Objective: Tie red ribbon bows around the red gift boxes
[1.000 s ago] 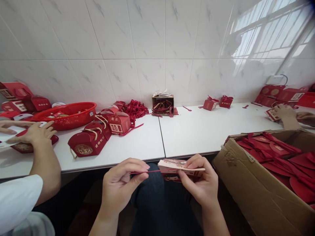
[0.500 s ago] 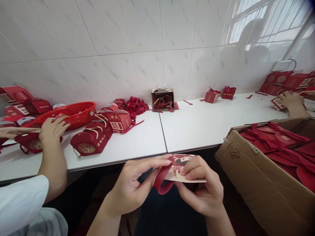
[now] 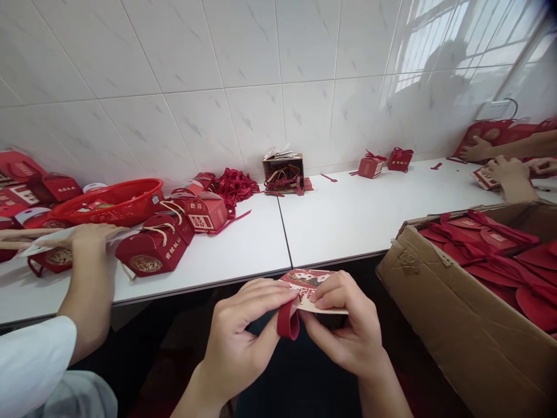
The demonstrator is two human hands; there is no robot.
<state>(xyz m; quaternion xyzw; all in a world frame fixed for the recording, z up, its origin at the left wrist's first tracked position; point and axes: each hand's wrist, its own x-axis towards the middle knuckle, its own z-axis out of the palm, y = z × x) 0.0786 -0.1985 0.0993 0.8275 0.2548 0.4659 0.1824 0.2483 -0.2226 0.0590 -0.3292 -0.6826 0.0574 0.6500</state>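
Observation:
Above my lap, just in front of the table edge, my right hand (image 3: 348,325) pinches a printed card (image 3: 307,280) between thumb and fingers. The card is cream and red with a cartoon picture and red characters. My left hand (image 3: 252,325) is closed on a dark red ribbon (image 3: 288,320), which bends into a short loop below the card's left side. The left fingertips rest at the card's edge. A small golden bit shows where ribbon and card meet; whether the ribbon is fixed there I cannot tell.
An open cardboard box (image 3: 418,267) of red packets stands at right. Red gift boxes (image 3: 152,247), a red plastic basket (image 3: 156,188), a ribbon heap (image 3: 237,184) and a small scrap box (image 3: 284,174) sit on the white table (image 3: 243,249). Co-workers' hands (image 3: 93,235) work on both sides.
The ribbon loop has become smaller and tighter, and my hands have shifted slightly left in view with the card. The co-worker at left now holds a whitish sheet; another hand has appeared at far right.

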